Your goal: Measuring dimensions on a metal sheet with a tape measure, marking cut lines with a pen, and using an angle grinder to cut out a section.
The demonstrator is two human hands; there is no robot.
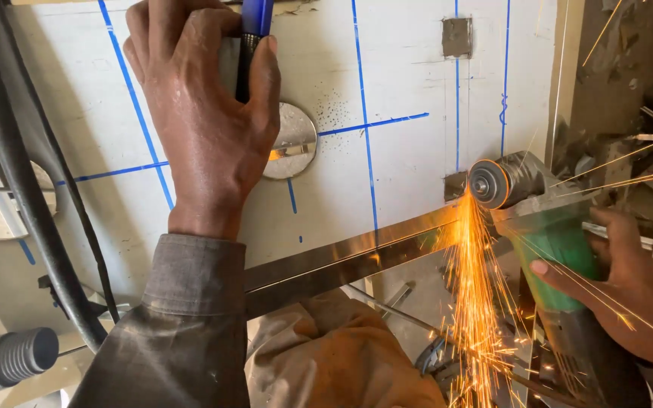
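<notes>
Left hand (205, 113) raised, fingers curled in a tight fist, sleeved forearm extended forward. Right hand (621, 279) low at right, fingers wrapped, wrist bent inward.

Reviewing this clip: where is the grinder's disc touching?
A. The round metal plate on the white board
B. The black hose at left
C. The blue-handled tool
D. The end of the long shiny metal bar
D: the green angle grinder in the right hand meets the shiny metal bar at its end, where orange sparks shower down.
</notes>
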